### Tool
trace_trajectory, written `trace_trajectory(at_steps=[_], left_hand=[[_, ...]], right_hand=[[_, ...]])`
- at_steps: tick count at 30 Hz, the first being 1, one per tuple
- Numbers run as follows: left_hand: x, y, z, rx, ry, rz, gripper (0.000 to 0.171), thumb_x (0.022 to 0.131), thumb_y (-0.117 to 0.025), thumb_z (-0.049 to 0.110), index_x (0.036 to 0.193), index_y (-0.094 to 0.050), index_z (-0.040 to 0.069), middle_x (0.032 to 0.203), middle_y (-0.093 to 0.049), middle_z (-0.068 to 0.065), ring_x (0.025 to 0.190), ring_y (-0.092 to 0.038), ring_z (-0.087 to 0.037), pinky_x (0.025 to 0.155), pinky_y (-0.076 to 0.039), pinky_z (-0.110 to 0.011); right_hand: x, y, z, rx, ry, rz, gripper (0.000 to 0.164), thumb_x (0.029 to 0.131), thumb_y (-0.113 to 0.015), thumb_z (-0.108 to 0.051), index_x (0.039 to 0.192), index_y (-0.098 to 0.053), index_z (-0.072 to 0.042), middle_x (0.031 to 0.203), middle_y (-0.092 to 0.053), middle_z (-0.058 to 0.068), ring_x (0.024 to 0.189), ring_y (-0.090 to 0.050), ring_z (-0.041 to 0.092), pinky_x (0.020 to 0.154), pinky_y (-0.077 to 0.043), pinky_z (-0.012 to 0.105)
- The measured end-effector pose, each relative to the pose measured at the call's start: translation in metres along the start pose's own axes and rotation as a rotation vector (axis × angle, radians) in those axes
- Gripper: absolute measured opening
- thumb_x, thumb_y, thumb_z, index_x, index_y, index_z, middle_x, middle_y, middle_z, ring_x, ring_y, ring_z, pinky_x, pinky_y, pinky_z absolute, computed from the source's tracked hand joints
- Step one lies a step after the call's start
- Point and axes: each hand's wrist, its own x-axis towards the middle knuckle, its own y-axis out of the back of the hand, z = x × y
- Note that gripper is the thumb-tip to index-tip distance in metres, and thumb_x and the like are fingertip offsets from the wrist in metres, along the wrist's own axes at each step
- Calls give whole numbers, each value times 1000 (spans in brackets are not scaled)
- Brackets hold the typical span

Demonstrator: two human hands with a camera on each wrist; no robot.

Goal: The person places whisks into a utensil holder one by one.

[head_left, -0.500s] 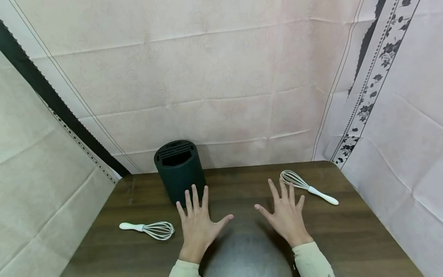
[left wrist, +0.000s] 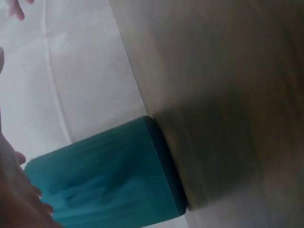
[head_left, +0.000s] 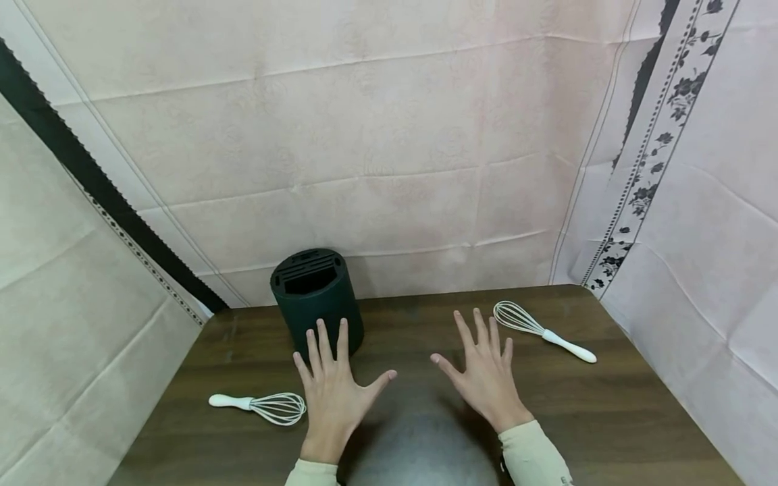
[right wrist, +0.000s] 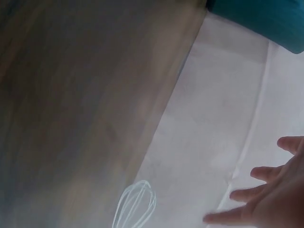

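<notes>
My left hand [head_left: 334, 395] is held over the table with its fingers spread, in front of a dark green knife block [head_left: 319, 310]. In the head view its fingertips overlap the lower part of the block; the left wrist view shows the block [left wrist: 104, 178] standing upright near the table's back edge. Spread fingers also mark my right hand [head_left: 488, 385], which holds nothing. Just beyond it, to the right, lies a white whisk [head_left: 541, 329] with its handle pointing right. Another white whisk [head_left: 261, 406] lies left of my left hand, handle to the left.
Behind the brown wooden table [head_left: 413, 324] hangs a pale cloth [head_left: 377, 148], with more cloth at both sides. A dark strip [head_left: 103, 182] runs down the left corner. The block's top has slots and one larger opening.
Both hands have shifted a little to the left, still spread. The knife block and both whisks stay where they were.
</notes>
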Motion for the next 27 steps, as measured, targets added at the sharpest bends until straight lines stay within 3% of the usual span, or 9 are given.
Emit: trace_trajectory(at_steps=[5, 18, 27], left_hand=[[4, 4, -9, -47, 30, 4, 131, 73, -64, 93, 171, -6, 28, 177, 8, -10, 162, 5, -42, 123, 0, -75], [22, 18, -31, -158, 86, 83, 134, 76, -74, 83, 171, 3, 29, 177, 7, -12, 163, 7, -37, 124, -1, -72], [40, 30, -45, -254, 131, 112, 131, 80, -78, 73, 171, 3, 24, 177, 10, -10, 162, 4, -40, 124, -10, -72]], right_hand=[[2, -7, -9, 64, 27, 18, 93, 98, -60, -68, 170, -20, -25, 174, -17, 21, 159, -12, 51, 116, -15, 82], [19, -21, -37, 93, 58, 23, 102, 93, -70, -66, 171, -18, -25, 175, -16, 18, 160, -12, 46, 118, -16, 80], [31, -28, -58, 166, 92, -15, 104, 92, -71, -66, 171, -14, -30, 175, -14, 16, 159, -16, 46, 118, -22, 77]])
